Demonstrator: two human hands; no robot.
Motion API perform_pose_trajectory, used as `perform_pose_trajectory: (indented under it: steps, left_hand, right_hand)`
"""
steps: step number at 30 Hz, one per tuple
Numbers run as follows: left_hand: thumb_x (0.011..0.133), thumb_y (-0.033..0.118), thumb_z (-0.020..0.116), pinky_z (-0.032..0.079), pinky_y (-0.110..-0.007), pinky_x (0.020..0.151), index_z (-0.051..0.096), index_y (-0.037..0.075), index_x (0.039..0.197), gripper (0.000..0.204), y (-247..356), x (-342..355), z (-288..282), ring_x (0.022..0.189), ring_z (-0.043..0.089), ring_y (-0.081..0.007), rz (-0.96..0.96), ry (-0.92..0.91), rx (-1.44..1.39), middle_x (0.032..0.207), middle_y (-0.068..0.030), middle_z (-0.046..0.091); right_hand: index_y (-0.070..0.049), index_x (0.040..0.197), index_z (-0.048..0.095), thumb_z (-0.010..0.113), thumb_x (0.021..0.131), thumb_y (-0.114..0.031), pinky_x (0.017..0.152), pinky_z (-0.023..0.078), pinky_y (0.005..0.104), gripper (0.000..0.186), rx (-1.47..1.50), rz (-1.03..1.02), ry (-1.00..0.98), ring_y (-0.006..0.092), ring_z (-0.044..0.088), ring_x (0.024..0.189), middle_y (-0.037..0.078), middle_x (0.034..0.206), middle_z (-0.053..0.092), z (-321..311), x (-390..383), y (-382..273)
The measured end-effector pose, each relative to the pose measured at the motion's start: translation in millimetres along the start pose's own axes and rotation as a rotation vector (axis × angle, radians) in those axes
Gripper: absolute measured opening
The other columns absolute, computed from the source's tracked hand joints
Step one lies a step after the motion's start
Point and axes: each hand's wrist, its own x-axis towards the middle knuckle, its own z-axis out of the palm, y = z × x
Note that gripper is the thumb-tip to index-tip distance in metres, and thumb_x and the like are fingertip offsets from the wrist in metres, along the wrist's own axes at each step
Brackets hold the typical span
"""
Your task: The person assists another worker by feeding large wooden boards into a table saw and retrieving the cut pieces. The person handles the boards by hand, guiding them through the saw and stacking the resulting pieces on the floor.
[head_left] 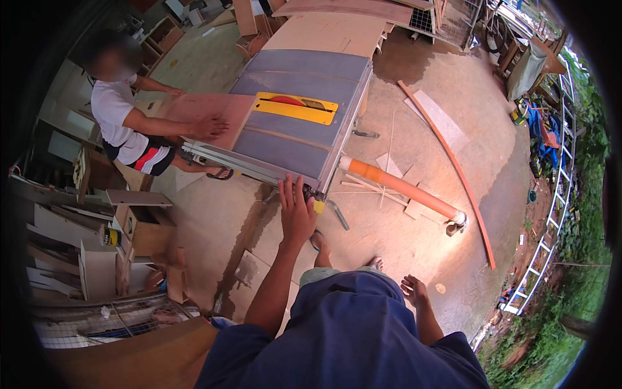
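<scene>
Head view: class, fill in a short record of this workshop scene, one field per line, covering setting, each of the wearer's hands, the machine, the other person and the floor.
Setting: open workshop yard with a concrete floor
Left hand: open, reaching to the near edge of the table saw
Right hand: empty, hanging by the hip, touching nothing
Machine: grey top, yellow blade guard, orange dust pipe
Other person: across the saw, both hands flat on a reddish board
Floor: offcuts and a long curved wood strip

table saw [304, 113] | grey top, yellow blade guard | upright on floor
</scene>
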Motion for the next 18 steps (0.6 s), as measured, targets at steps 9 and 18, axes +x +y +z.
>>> perform_pose_trajectory:
  steps: [9,18]
  left_hand:
    - [0.097,0.015,0.055,0.023,-0.057,0.116,0.032,0.001,0.149,0.059,-1,-1,1,0.145,0.015,-0.0502,-0.007,0.000,0.017,0.156,-0.0281,0.022]
    - [0.097,0.015,0.055,0.024,-0.056,0.116,0.032,0.001,0.148,0.058,1,0,-2,0.145,0.016,-0.0504,-0.014,-0.007,0.024,0.156,-0.0280,0.022]
  right_hand:
    - [-0.006,0.107,0.061,0.056,0.099,-0.033,0.075,0.047,0.0385,0.029,0.078,-0.026,-0.048,0.0181,0.057,0.080,0.005,0.088,0.062,8,-5,-10]
    - [-0.007,0.109,0.061,0.056,0.098,-0.034,0.077,0.046,0.0389,0.030,0.084,-0.027,-0.021,0.0176,0.057,0.081,0.004,0.089,0.063,11,-7,-8]
